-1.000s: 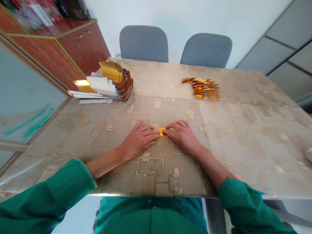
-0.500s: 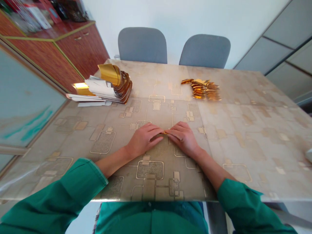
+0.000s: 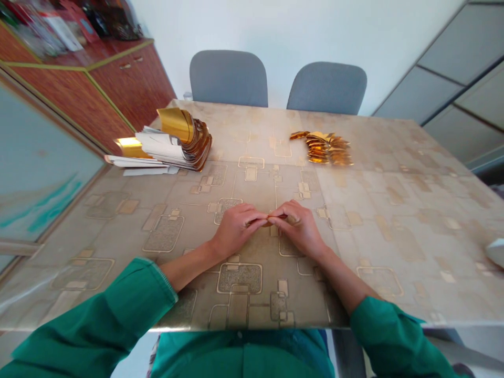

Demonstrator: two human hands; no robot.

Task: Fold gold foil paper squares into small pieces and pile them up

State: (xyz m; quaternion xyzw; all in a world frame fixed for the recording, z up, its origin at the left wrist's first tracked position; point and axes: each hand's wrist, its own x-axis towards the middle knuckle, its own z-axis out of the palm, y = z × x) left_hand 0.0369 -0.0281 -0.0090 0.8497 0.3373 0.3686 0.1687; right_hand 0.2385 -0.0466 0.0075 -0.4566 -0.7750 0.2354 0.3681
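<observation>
My left hand (image 3: 240, 224) and my right hand (image 3: 296, 224) meet over the middle of the table, fingertips almost touching. Between them is a small folded piece of gold paper (image 3: 269, 222), pinched by the thumb and fingers of each hand. Most of the piece is hidden behind the fingers. Beyond my right hand lies a row of folded gold paper pieces (image 3: 328, 148), overlapping one another. To the far left rests a stack of gold foil paper sheets (image 3: 177, 126), curled over, with white backs showing.
The table (image 3: 244, 294) has a patterned beige covering. Two grey chairs, a left one (image 3: 229, 79) and a right one (image 3: 326, 88), stand at its far side by the wall. A wooden cabinet (image 3: 114, 84) is at the back left. Something white (image 3: 496, 252) sits at the right edge.
Both thumbs have closed in on the gold paper, and the fingers are now more bent in a pinch. The camera view has shifted slightly. The paper stacks have stayed in place.
</observation>
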